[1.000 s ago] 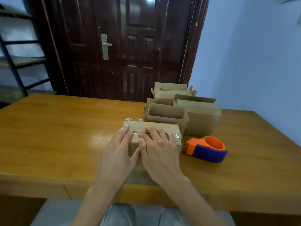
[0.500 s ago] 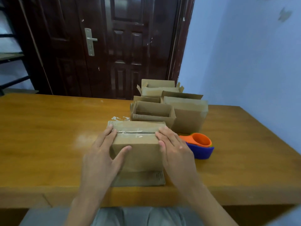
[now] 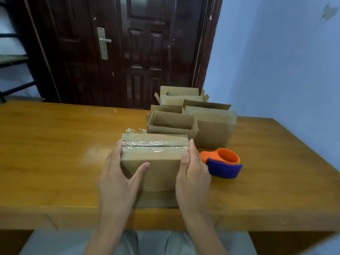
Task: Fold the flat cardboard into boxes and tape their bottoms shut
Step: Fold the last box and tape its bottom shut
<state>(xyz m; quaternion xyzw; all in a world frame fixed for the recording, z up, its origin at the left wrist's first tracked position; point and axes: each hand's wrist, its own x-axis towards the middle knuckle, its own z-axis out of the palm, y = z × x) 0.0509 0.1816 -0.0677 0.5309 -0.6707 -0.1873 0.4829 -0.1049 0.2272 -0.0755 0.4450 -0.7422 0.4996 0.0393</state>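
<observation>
At table's near edge, far left: bare yellow-brown wooden tabletop, faint dull smear beside the work. Next right: left hand, fingers laid along left end of small brown cardboard box, thumb spread across its near face. Pressing and cradling, not curled right round. Box upside down, taped bottom facing up; clear shiny tape strip running side to side over the flap seam, wrinkled, ends wrapped down at both corners. Flat cardboard flap lying out from under the box toward the table edge. Right of box: right hand, fingers flat against right end, thumb at the top corner on the tape end. Hands apart, box clamped between them, centred near the front edge.

Judged step: rubbing tape ends down, squaring the box. Done well: steady, even squeeze from both sides, thumbs smoothing tape outward and down over the corners, no crushing of thin walls; seam checked shut before flipping.

Further right: orange and blue tape dispenser, just beside right hand, not touching. Behind it: cluster of open-topped brown cardboard boxes.
</observation>
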